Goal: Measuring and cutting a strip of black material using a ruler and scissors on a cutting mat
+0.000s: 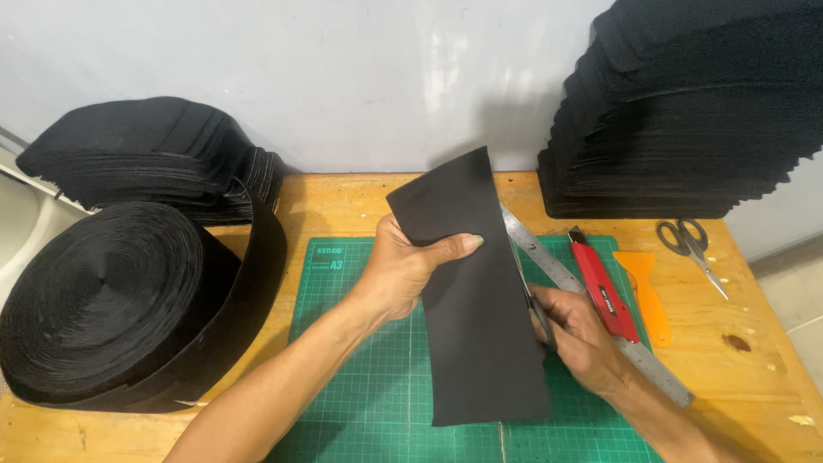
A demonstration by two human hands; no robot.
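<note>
Left hand [401, 267]: your fingers pinch the black sheet [480, 300] at centre frame.
Right hand [576, 333]: closed around scissors [538, 313] at the sheet's right edge.

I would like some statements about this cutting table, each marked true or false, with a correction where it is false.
1. The left hand holds a black sheet lifted above the green cutting mat. True.
2. The steel ruler lies flat on the bare wood, far from the mat. False: it lies slanted across the right part of the mat, under the right hand.
3. A red utility knife lies beside an orange scraper. True.
4. The scissors are in the right hand. False: they lie on the wooden table at the right, untouched.
5. A big roll of black strip sits at the left. True.
</note>
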